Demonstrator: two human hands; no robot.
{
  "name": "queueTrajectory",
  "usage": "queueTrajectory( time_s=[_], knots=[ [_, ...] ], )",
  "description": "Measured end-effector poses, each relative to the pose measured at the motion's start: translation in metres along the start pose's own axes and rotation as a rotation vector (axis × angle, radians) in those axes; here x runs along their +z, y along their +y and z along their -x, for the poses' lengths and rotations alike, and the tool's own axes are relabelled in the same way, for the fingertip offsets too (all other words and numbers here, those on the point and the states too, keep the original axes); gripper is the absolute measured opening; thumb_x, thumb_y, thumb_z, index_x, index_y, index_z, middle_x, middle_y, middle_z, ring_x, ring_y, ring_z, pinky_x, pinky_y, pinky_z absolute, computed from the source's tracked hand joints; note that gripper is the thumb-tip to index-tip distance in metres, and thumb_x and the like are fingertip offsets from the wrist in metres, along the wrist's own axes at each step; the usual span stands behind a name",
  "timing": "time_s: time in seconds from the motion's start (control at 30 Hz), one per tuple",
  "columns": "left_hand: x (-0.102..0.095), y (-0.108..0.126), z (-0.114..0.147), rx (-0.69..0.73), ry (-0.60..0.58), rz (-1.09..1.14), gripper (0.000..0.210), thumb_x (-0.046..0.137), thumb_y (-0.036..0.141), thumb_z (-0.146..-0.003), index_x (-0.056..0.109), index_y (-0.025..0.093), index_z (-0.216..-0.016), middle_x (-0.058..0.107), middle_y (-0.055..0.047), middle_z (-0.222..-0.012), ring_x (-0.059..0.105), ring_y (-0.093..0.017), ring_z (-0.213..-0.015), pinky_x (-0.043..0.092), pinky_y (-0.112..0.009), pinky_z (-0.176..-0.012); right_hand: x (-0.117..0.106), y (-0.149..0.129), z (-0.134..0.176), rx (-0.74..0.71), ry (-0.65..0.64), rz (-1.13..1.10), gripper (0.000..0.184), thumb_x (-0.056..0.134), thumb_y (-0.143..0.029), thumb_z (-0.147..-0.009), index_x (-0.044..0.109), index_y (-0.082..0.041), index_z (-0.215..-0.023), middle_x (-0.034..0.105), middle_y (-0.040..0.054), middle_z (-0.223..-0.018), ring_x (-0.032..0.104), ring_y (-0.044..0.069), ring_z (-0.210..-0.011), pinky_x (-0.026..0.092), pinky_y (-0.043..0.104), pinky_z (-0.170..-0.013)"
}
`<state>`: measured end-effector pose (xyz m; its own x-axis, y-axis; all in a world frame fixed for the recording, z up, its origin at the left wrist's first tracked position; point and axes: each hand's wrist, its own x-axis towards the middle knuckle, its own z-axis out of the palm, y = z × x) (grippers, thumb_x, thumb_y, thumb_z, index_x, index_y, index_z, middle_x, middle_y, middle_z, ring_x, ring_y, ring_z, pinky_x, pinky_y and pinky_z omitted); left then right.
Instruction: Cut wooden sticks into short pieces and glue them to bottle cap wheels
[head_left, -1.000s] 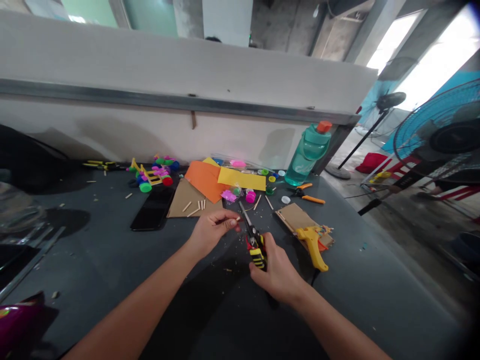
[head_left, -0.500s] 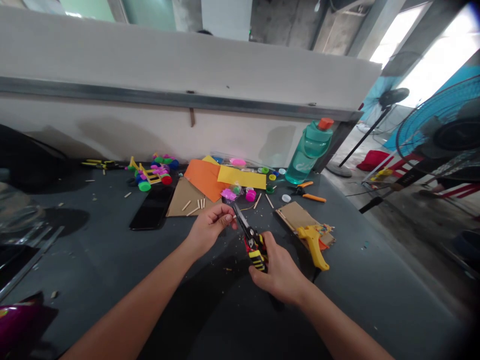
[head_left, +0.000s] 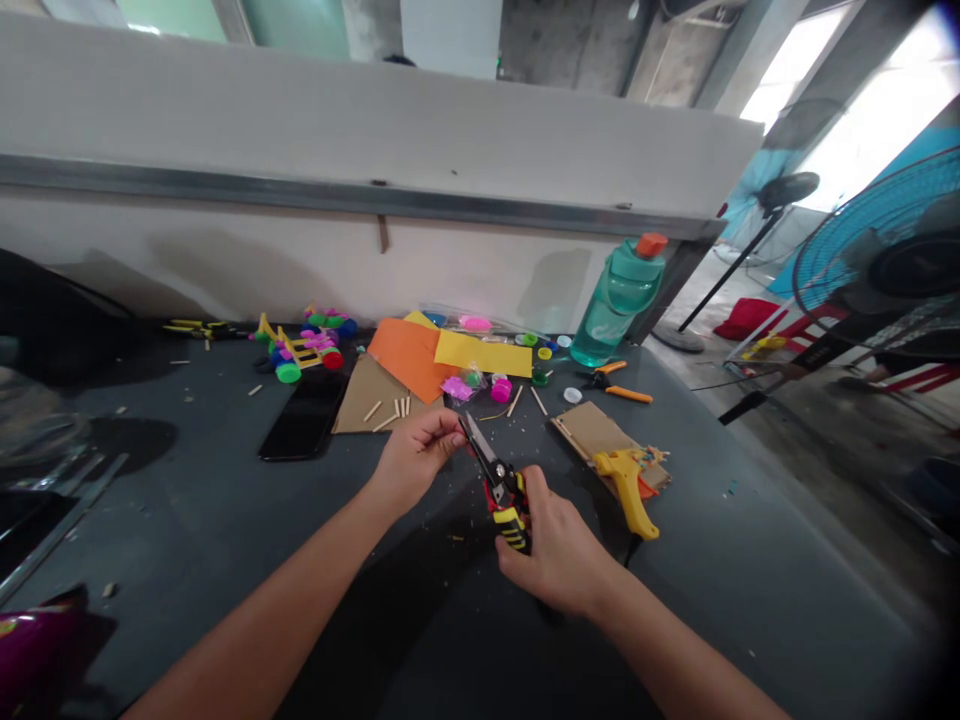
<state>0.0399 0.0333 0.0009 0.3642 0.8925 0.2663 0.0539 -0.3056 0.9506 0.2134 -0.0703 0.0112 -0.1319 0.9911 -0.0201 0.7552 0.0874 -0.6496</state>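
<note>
While the right hand (head_left: pixel 551 540) has its fingers wrapped around yellow-and-black cutters (head_left: pixel 499 476), the left hand (head_left: pixel 412 455) sits right by the blade tips.

Cutters are held above the dark surface (head_left: pixel 712 560), blades pointing away; left fingers are bunched up, but honestly can't tell if anything's pinched in them. Short wooden sticks (head_left: pixel 373 410) lie on a cardboard sheet (head_left: pixel 356 395) just past that hand, and a yellow glue gun (head_left: pixel 628 490) lies partly on more cardboard (head_left: pixel 592 430) to the right.
</note>
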Motion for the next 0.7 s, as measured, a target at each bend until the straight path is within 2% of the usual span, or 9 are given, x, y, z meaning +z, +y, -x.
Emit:
queueTrajectory(
  time_s=[0.17,0.27,0.37,0.43,0.5,0.57,0.63,0.7],
  knots=[
    [0.003,0.003,0.001,-0.028,-0.014,0.038,0.012,0.056,0.027,-0.078,0.056,0.017,-0.072,0.06,0.0,-0.067,0.054,-0.012,-0.063,0.041,-0.022,-0.058,0.004,0.001,0.001,-0.013,0.026,-0.026,0.025,0.05,-0.023,-0.07,0.031,-0.021,-0.086,0.048,-0.003,-0.064,0.05,0.015,-0.056,0.029,0.023,-0.051],
    [0.007,0.005,0.001,-0.054,-0.019,0.077,0.011,0.055,0.028,-0.079,0.055,0.017,-0.077,0.06,0.0,-0.066,0.056,-0.013,-0.063,0.043,-0.024,-0.061,0.006,0.001,-0.001,-0.009,0.039,-0.058,0.023,0.049,-0.021,-0.07,0.032,-0.021,-0.086,0.051,-0.002,-0.065,0.052,0.015,-0.059,0.031,0.023,-0.052],
    [0.002,0.007,-0.003,-0.062,0.002,0.002,0.016,0.052,0.029,-0.08,0.058,0.017,-0.088,0.059,0.0,-0.066,0.056,-0.013,-0.064,0.044,-0.025,-0.064,0.006,0.007,-0.006,0.053,0.066,-0.077,0.024,0.051,-0.025,-0.071,0.034,-0.021,-0.087,0.054,-0.0015,-0.068,0.054,0.016,-0.06,0.033,0.023,-0.053],
    [-0.013,0.01,-0.009,-0.062,0.044,-0.116,0.023,0.05,0.03,-0.082,0.059,0.017,-0.098,0.061,-0.001,-0.069,0.057,-0.014,-0.067,0.044,-0.025,-0.065,0.005,0.017,-0.011,0.128,0.125,-0.003,0.028,0.053,-0.031,-0.072,0.037,-0.02,-0.092,0.055,0.0007,-0.073,0.055,0.018,-0.064,0.036,0.025,-0.056],
    [-0.038,0.013,-0.015,-0.081,0.13,-0.299,0.022,0.049,0.032,-0.082,0.062,0.017,-0.091,0.064,-0.003,-0.074,0.059,-0.015,-0.071,0.044,-0.025,-0.067,0.004,0.03,-0.017,0.163,0.23,0.134,0.035,0.054,-0.035,-0.071,0.04,-0.018,-0.098,0.056,0.0058,-0.084,0.056,0.023,-0.075,0.039,0.03,-0.063],
    [-0.068,0.016,-0.019,-0.1,0.245,-0.622,0.022,0.049,0.035,-0.082,0.063,0.018,-0.081,0.066,-0.003,-0.075,0.058,-0.016,-0.069,0.041,-0.025,-0.063,0.005,0.041,-0.022,0.146,0.343,0.282,0.042,0.056,-0.036,-0.069,0.043,-0.014,-0.103,0.054,0.0122,-0.095,0.053,0.028,-0.093,0.04,0.035,-0.075],
    [-0.096,0.016,-0.019,-0.168,0.332,-0.938,0.02,0.05,0.032,-0.081,0.063,0.018,-0.084,0.067,-0.004,-0.078,0.058,-0.018,-0.068,0.039,-0.026,-0.062,0.01,0.048,-0.027,0.135,0.389,0.39,0.048,0.057,-0.037,-0.068,0.045,-0.011,-0.107,0.052,0.0158,-0.1,0.049,0.031,-0.101,0.038,0.039,-0.081],
    [-0.113,0.013,-0.017,-0.192,0.291,-1.172,0.017,0.052,0.029,-0.079,0.065,0.018,-0.078,0.066,-0.007,-0.081,0.058,-0.021,-0.074,0.038,-0.028,-0.063,0.015,0.05,-0.03,0.149,0.375,0.459,0.053,0.059,-0.039,-0.068,0.047,-0.008,-0.11,0.053,0.0173,-0.1,0.049,0.032,-0.1,0.038,0.04,-0.081]
  ],
)
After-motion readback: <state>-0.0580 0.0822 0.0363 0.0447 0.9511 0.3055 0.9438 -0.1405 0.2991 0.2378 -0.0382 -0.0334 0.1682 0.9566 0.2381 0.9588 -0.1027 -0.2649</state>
